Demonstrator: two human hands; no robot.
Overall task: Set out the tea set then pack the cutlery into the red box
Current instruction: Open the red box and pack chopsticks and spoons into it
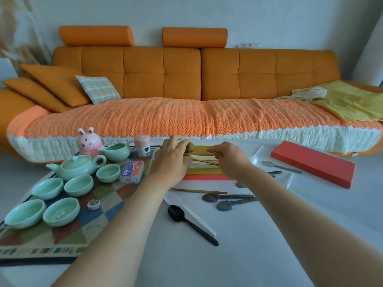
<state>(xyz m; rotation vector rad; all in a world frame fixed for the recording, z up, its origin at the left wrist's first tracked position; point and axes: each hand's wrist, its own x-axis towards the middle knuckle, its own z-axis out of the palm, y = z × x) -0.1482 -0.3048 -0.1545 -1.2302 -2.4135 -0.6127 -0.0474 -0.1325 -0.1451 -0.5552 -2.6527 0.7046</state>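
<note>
Nearest you, a black plastic spoon lies on the white counter, with grey metal spoons just beyond. Leftward, the pale green ceramic tea set stands on a patterned mat. Farther out sits the open red box — over it your left hand curls round the bowl ends of the gold cutlery, and your right hand pinches the handles (the flat red lid lies apart, rightward).

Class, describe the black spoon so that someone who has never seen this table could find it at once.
Find the patterned mat on the table's left. Right of it, between the forearms, the black spoon lies across a white spoon. Unlike the grey spoons nearby, it is black.
</note>
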